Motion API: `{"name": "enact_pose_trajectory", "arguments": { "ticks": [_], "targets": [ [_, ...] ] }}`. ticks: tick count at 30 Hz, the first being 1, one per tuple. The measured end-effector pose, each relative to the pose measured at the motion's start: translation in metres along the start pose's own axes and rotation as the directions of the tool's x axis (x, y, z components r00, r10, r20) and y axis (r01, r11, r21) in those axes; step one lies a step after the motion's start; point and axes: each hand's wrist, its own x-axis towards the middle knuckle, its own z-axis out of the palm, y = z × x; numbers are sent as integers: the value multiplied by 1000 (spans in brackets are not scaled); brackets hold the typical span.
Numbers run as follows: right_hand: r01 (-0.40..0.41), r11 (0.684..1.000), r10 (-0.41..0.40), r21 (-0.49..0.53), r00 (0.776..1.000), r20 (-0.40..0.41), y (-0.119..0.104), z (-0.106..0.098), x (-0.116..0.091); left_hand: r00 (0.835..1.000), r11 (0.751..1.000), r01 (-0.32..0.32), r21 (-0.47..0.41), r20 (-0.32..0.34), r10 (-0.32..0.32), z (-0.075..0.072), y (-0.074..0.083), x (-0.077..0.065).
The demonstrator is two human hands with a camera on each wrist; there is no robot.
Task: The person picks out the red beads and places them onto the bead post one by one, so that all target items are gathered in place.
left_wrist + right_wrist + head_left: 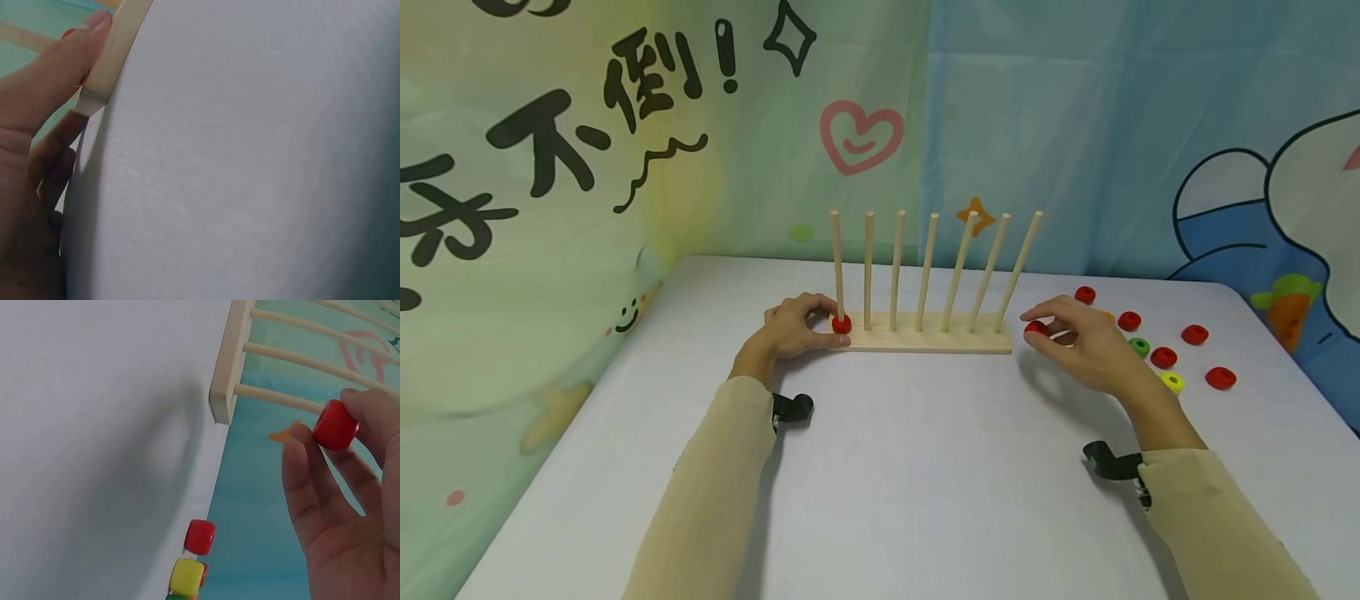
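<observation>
A pale wooden peg board [925,340] with a row of upright pegs stands at the table's far side. One red bead [842,324] sits at the foot of its leftmost peg. My left hand [790,327] grips the board's left end, thumb along the front edge, as the left wrist view also shows. Just right of the board, my right hand [1078,342] pinches another red bead [336,426] between thumb and fingertip, held above the table. In the right wrist view the bead's hole faces the nearest peg [281,399].
Loose beads lie on the white table [925,483] to the right: several red ones [1221,378], a green bead [1139,347] and a yellow bead [1172,382]. A printed cloth [1037,108] hangs behind the table.
</observation>
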Motion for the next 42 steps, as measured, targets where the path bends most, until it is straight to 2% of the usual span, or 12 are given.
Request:
{"name": "enact_pose_trajectory", "arguments": {
  "ticks": [11, 20, 26, 35, 42],
  "targets": [
    [15, 1000, -13, 26, 997, -70, -11, -4, 5, 1000, 1000, -3, -22, 0, 3, -1, -1, 0],
    [73, 993, -63, 94, 993, -103, -28, 0, 11, 1000, 1000, 7, -9, -2, -7, 1, -2, 0],
    [146, 977, -129, 155, 984, -120, -33, 7, 16, 1000, 1000, 0, -20, -10, 0, 0, -1, -1],
    [201, 961, -180, 189, 976, -122, -41, 12, 24, 1000, 999, -3, -34, -14, 3, 1, -1, 0],
    [286, 923, -258, 258, 956, -136, -48, 14, 33, 1000, 1000, -8, -22, -14, 7, 1, -3, 2]
  ]
}}
